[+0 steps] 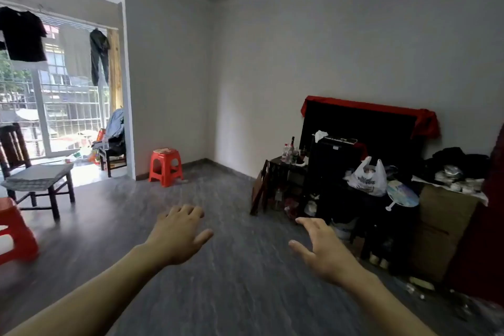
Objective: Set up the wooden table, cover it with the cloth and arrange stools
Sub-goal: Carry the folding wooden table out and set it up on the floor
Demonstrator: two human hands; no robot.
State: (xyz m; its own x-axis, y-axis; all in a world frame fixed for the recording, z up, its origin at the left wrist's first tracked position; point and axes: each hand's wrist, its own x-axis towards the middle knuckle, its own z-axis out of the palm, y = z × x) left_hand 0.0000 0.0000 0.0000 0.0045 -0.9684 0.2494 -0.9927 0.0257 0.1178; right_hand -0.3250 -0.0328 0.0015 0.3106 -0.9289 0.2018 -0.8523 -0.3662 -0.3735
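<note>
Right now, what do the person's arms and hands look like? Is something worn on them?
Both forearms are bare as far as the picture shows: no sleeves reach into view. The left hand and the right hand have no gloves, and I see no rings, watch or bracelet on either wrist.

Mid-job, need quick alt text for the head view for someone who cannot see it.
Both bare hands, left hand and right hand, reach forward open and empty over grey floor. A red stool stands by the far wall; another red stool sits at the left edge.
</note>
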